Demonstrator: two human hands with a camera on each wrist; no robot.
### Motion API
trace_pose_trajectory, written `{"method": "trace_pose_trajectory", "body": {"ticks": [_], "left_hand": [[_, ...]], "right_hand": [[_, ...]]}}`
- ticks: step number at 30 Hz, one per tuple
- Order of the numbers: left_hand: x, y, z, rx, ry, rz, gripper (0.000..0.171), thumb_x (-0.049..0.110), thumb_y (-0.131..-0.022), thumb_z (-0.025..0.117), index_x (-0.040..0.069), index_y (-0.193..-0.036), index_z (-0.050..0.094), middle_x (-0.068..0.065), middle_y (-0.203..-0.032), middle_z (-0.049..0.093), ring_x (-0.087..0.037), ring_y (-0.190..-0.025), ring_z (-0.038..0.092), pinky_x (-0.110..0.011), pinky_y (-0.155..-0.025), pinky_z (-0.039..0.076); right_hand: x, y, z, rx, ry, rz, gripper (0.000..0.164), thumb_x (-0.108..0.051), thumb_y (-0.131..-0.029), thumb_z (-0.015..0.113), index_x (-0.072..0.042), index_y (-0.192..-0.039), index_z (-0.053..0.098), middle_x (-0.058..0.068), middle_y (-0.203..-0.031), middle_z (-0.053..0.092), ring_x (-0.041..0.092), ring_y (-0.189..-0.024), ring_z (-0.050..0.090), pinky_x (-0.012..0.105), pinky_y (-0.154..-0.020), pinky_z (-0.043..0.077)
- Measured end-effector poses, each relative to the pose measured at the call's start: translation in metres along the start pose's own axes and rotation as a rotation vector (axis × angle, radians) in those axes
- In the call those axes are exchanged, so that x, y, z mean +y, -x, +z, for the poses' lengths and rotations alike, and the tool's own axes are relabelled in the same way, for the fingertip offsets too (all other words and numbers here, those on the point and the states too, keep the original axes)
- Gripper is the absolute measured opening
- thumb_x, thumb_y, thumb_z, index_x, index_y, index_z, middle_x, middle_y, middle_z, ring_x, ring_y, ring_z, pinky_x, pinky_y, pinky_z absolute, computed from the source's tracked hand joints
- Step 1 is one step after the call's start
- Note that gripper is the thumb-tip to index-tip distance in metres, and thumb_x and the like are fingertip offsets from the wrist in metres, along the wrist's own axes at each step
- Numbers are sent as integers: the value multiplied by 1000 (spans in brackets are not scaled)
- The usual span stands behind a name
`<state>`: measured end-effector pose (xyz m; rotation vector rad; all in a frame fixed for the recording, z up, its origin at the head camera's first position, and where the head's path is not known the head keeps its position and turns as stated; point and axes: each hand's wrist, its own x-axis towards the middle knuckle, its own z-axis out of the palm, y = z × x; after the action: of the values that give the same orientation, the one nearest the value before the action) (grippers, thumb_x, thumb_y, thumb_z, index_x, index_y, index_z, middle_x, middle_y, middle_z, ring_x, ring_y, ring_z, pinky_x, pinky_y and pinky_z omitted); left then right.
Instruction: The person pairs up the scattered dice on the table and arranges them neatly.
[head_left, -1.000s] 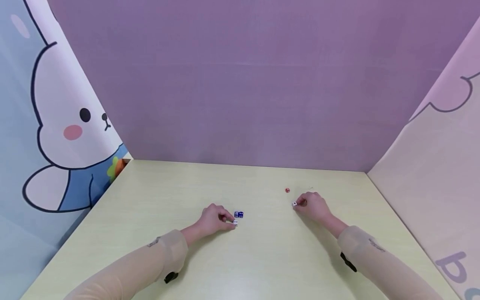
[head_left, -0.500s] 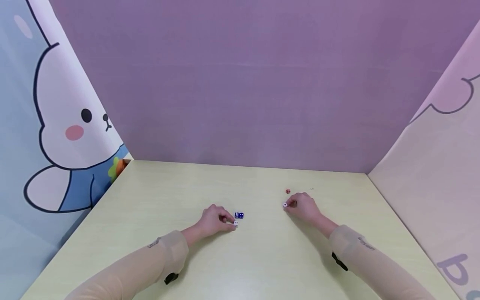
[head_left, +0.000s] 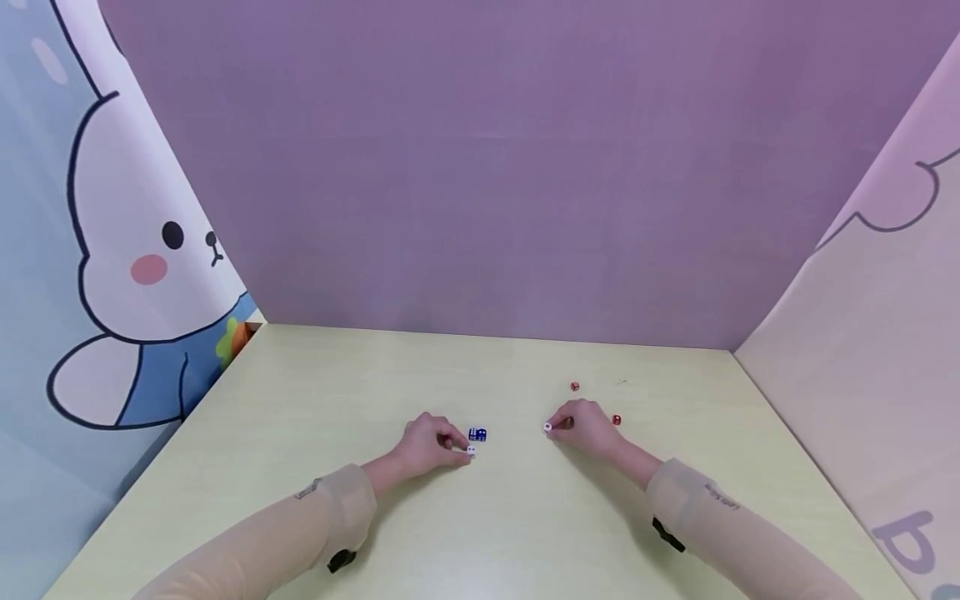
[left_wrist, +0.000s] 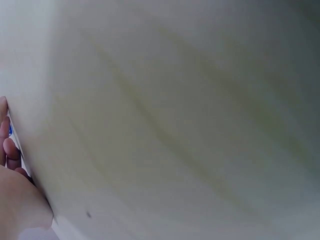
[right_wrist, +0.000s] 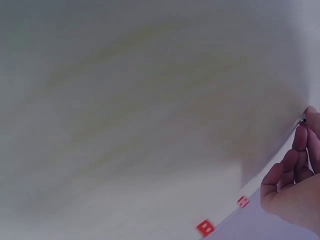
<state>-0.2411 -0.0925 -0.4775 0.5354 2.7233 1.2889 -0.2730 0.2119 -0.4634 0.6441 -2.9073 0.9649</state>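
In the head view my left hand (head_left: 429,442) pinches a white die (head_left: 471,450) between thumb and forefinger, low over the table. Just behind that die, two blue dice (head_left: 477,434) sit side by side. My right hand (head_left: 587,427) pinches another white die (head_left: 548,427) at its fingertips, to the right of the blue pair and apart from it. One red die (head_left: 575,386) lies beyond the right hand, and a second red die (head_left: 617,420) lies beside its outer edge. Only part of the left hand (left_wrist: 15,190) shows in the left wrist view.
The pale wooden table (head_left: 495,525) meets a purple backdrop (head_left: 480,183) at its far edge. Printed panels stand at both sides, the left one with a cartoon rabbit (head_left: 150,250). A tiny thin scrap (head_left: 622,382) lies near the back right.
My right hand has slid left with its white die, toward the blue dice, and the second red die has come into view behind it. The left hand has stayed in place.
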Motion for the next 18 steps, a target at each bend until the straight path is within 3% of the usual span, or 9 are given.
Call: {"method": "trace_pose_trajectory", "body": {"ticks": [7, 18], "left_hand": [[-2, -1, 2, 1, -5, -4, 15, 25, -68, 84, 22, -80, 74, 10, -69, 58, -7, -67, 52, -26, -70, 40], [-4, -4, 2, -3, -21, -2, 14, 26, -70, 84, 23, -79, 74, 10, -68, 59, -6, -65, 53, -28, -71, 40]], "right_hand": [[-22, 7, 11, -45, -43, -91, 11, -7, -74, 79, -7, -84, 74, -2, -78, 68, 4, -66, 51, 19, -60, 45], [-53, 13, 30, -87, -62, -81, 10, -7, -75, 77, -7, -85, 74, -5, -75, 64, 6, -66, 50, 19, -59, 45]]}}
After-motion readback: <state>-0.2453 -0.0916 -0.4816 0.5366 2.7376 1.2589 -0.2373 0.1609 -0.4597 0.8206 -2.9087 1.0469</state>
